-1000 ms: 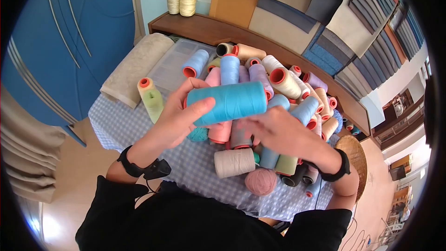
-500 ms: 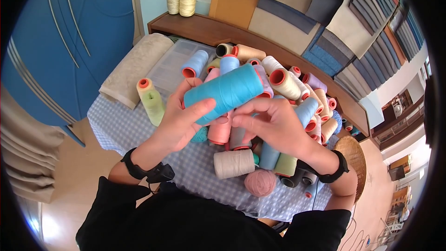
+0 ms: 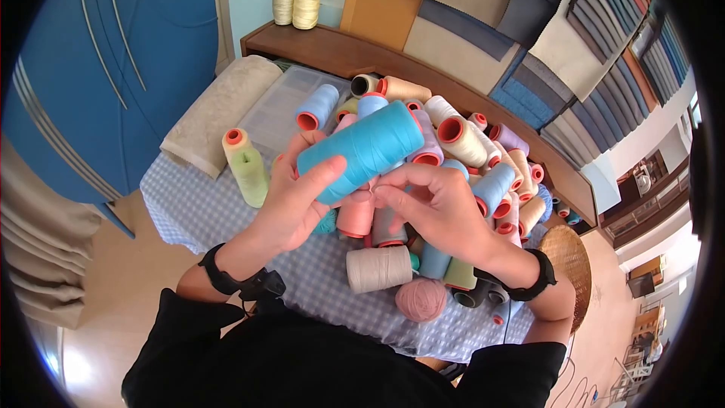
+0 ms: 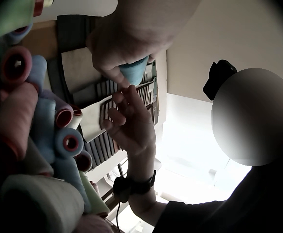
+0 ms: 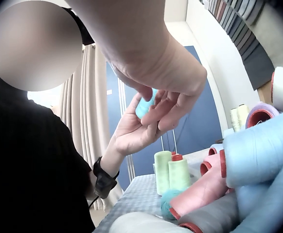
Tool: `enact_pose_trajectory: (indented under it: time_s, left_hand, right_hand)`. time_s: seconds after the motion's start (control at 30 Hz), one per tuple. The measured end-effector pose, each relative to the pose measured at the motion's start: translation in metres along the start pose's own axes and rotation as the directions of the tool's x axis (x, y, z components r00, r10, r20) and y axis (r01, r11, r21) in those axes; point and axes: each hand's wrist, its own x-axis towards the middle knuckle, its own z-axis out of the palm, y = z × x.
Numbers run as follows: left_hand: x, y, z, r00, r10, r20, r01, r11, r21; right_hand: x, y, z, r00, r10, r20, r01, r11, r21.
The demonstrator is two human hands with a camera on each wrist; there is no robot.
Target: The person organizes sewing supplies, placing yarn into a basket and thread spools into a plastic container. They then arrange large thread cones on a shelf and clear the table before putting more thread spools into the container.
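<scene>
The left hand grips a tilted turquoise spool, fingers curled round one end, above heaped spools on the checked surface. The right hand bends its fingers beside it; whether they pinch anything, I cannot tell.

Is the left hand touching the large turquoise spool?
Touching: the head view shows the left hand gripping the turquoise spool, thumb across its side.

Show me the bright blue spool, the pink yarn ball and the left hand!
Bright blue spool point(image 3: 365, 148): head view, middle of its thread.
Pink yarn ball point(image 3: 421, 300): head view, its middle.
Left hand point(image 3: 296, 200): head view, near the thumb's base.
</scene>
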Motion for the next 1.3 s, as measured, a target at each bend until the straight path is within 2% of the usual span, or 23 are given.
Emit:
enact_pose_trajectory:
  time_s: [0.07, 0.13, 0.23, 0.37, 0.43, 0.47, 0.53, 0.57, 0.63, 0.67, 0.73, 0.77, 0.8, 0.83, 0.9, 0.97, 1.0, 1.03, 1.07, 1.13, 1.17, 1.2, 1.3]
  left_hand:
    - [0.0, 0.001, 0.002, 1.0, -0.007, -0.003, 0.007, 1.0, -0.026]
    - [-0.001, 0.002, 0.002, 1.0, -0.022, -0.015, 0.021, 0.999, -0.035]
    - [-0.003, 0.007, 0.002, 0.995, -0.079, 0.057, 0.086, 0.988, -0.126]
    - [-0.003, 0.003, -0.004, 0.999, -0.039, 0.013, 0.039, 0.999, -0.022]
    - [-0.002, 0.003, -0.01, 0.998, -0.015, -0.066, 0.022, 0.993, 0.112]
    - [-0.002, 0.006, -0.01, 0.998, -0.013, -0.066, 0.02, 0.993, 0.114]
    - [-0.003, 0.014, -0.006, 0.993, -0.096, -0.068, 0.112, 0.948, 0.299]
    - [-0.004, 0.02, -0.003, 0.993, -0.095, -0.068, 0.111, 0.948, 0.299]
    - [-0.006, 0.034, 0.006, 0.948, -0.273, 0.162, 0.132, 0.804, 0.58]
    - [-0.004, 0.041, 0.007, 0.948, -0.274, 0.161, 0.134, 0.803, 0.58]
    - [0.008, 0.054, 0.007, 0.863, -0.44, 0.246, 0.011, 0.505, 0.863]
    - [0.017, 0.059, 0.006, 0.867, -0.447, 0.22, 0.015, 0.465, 0.885]
    - [0.028, 0.063, 0.003, 0.895, -0.379, 0.235, -0.012, 0.505, 0.863]
    - [0.042, 0.067, -0.002, 0.919, -0.31, 0.246, -0.042, 0.542, 0.839]
    - [0.082, 0.086, -0.016, 0.963, -0.192, 0.187, -0.102, 0.384, 0.918]
    - [0.123, 0.108, -0.021, 0.986, -0.169, 0.0, 0.024, 0.144, 0.989]
    - [0.143, 0.112, -0.031, 0.991, -0.13, -0.02, 0.033, 0.1, 0.994]
    - [0.166, 0.114, -0.049, 0.992, -0.113, -0.05, 0.061, 0.098, 0.993]
    - [0.187, 0.115, -0.063, 0.994, -0.102, -0.04, 0.05, 0.101, 0.994]
    - [0.225, 0.114, -0.089, 0.978, -0.055, -0.201, 0.201, -0.007, 0.98]
    - [0.244, 0.11, -0.106, 0.977, -0.045, -0.209, 0.209, -0.007, 0.978]
    - [0.26, 0.107, -0.121, 0.975, -0.035, -0.218, 0.218, -0.008, 0.976]
    - [0.304, 0.092, -0.152, 0.97, -0.044, -0.24, 0.242, 0.058, 0.969]
  right_hand:
    - [0.0, 0.001, -0.001, 0.999, -0.04, -0.015, 0.041, 0.998, 0.037]
    - [-0.002, -0.001, -0.004, 0.993, 0.078, 0.09, -0.067, 0.991, -0.113]
    - [0.0, 0.004, -0.004, 0.988, 0.1, 0.117, -0.084, 0.988, -0.128]
    - [0.007, 0.008, -0.018, 0.977, 0.182, 0.114, -0.172, 0.981, -0.091]
    - [0.004, -0.007, -0.024, 0.993, 0.115, -0.003, -0.11, 0.956, 0.27]
    - [0.002, -0.012, -0.024, 0.994, 0.113, -0.003, -0.108, 0.957, 0.27]
    - [-0.002, -0.017, -0.024, 0.981, -0.184, 0.064, 0.161, 0.953, 0.258]
    - [-0.001, -0.017, -0.025, 0.981, -0.184, 0.064, 0.162, 0.953, 0.257]
    - [0.005, -0.016, -0.027, 0.974, -0.198, 0.109, 0.185, 0.976, 0.119]
    - [0.008, -0.013, -0.03, 0.974, -0.197, 0.108, 0.184, 0.976, 0.12]
    - [0.013, -0.008, -0.04, 0.98, -0.068, 0.186, 0.057, 0.996, 0.064]
    - [0.015, -0.009, -0.044, 0.98, -0.069, 0.184, 0.058, 0.996, 0.063]
    - [0.017, -0.01, -0.047, 0.987, -0.085, 0.136, 0.108, 0.978, -0.177]
    - [0.018, -0.011, -0.051, 0.99, -0.112, 0.091, 0.14, 0.902, -0.408]
    - [0.02, -0.003, -0.058, 0.986, -0.158, 0.059, 0.167, 0.874, -0.457]
    - [0.021, -0.001, -0.064, 0.979, -0.204, 0.03, 0.19, 0.837, -0.514]
    - [0.018, -0.002, -0.066, 0.989, -0.144, 0.022, 0.131, 0.814, -0.565]
    - [0.016, -0.004, -0.068, 0.996, -0.086, 0.011, 0.074, 0.784, -0.616]
    - [0.013, -0.005, -0.069, 0.996, -0.093, 0.009, 0.079, 0.776, -0.626]
    - [0.005, -0.007, -0.071, 0.993, -0.105, 0.056, 0.111, 0.65, -0.752]
    - [0.001, -0.004, -0.074, 0.979, -0.177, 0.104, 0.192, 0.603, -0.775]
    - [-0.003, -0.004, -0.074, 0.978, -0.186, 0.099, 0.192, 0.591, -0.783]
    - [-0.014, -0.009, -0.076, 0.997, -0.067, 0.036, 0.067, 0.543, -0.837]
